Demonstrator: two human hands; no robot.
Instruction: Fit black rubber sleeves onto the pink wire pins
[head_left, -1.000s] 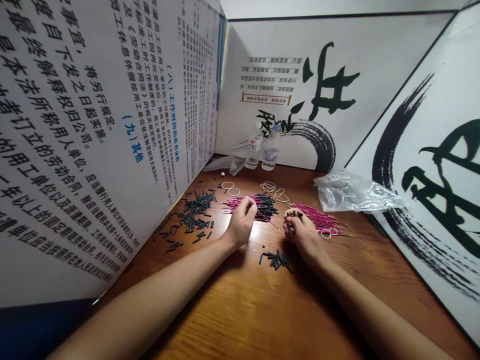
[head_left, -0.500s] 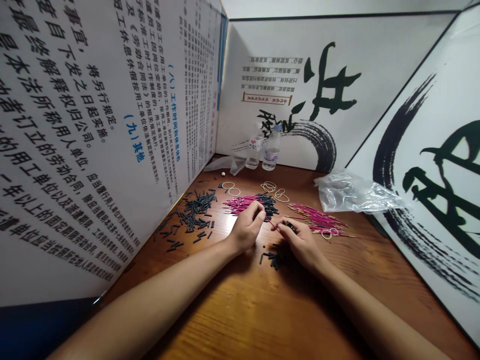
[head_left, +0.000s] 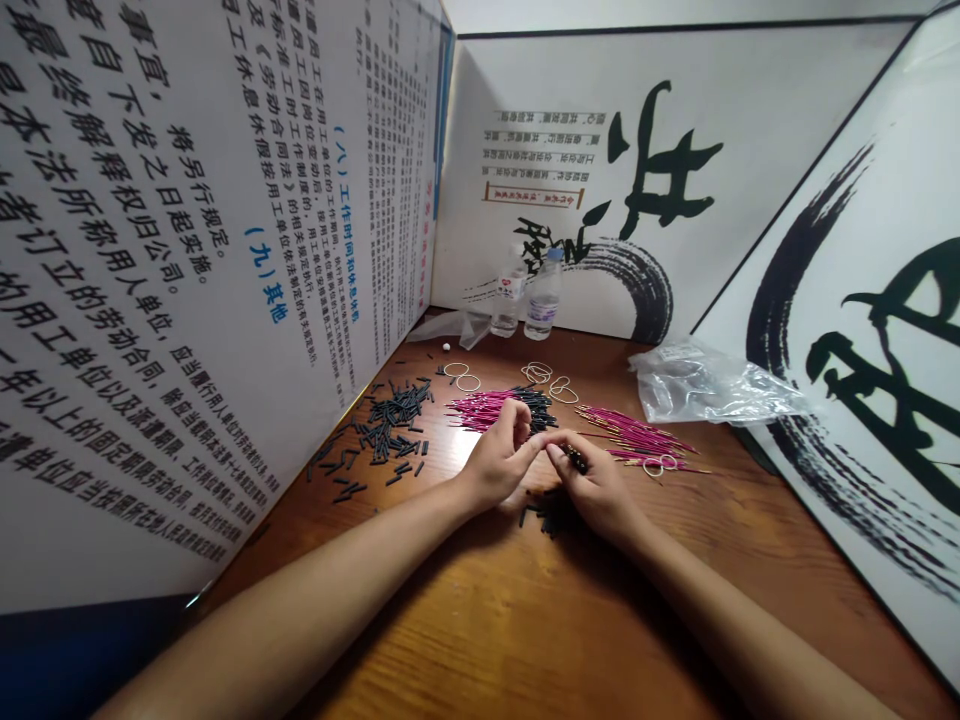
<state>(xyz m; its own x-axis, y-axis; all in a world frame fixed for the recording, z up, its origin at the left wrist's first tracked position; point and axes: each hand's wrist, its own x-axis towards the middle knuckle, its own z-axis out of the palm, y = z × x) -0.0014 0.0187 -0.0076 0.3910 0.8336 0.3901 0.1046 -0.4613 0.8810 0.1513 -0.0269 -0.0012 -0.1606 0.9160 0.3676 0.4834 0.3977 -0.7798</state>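
My left hand (head_left: 501, 456) is closed, its thumb and finger pinched together and meeting the fingertips of my right hand (head_left: 596, 482). What sits in the left pinch is hidden. Curled shut, my right hand has a cluster of thin wires with dark and gold tips (head_left: 577, 461) showing between its fingers. Just behind the left hand lies a pile of pink wires (head_left: 480, 410) with black sleeves (head_left: 534, 404) at their right ends. A small heap of short black tubes (head_left: 551, 515) lies below the hands, partly in shadow.
A larger scatter of black tubes (head_left: 394, 425) lies at left. More pink wires (head_left: 645, 435) with gold ends lie at right, a rubber band (head_left: 660, 466) on them. Further back are rubber bands (head_left: 537, 373), two water bottles (head_left: 543, 300) and a plastic bag (head_left: 705, 385). Printed panels enclose the table.
The hands have come together at the fingertips. The pink wire that stretched between them is now out of sight, and my right hand has moved slightly up and left.
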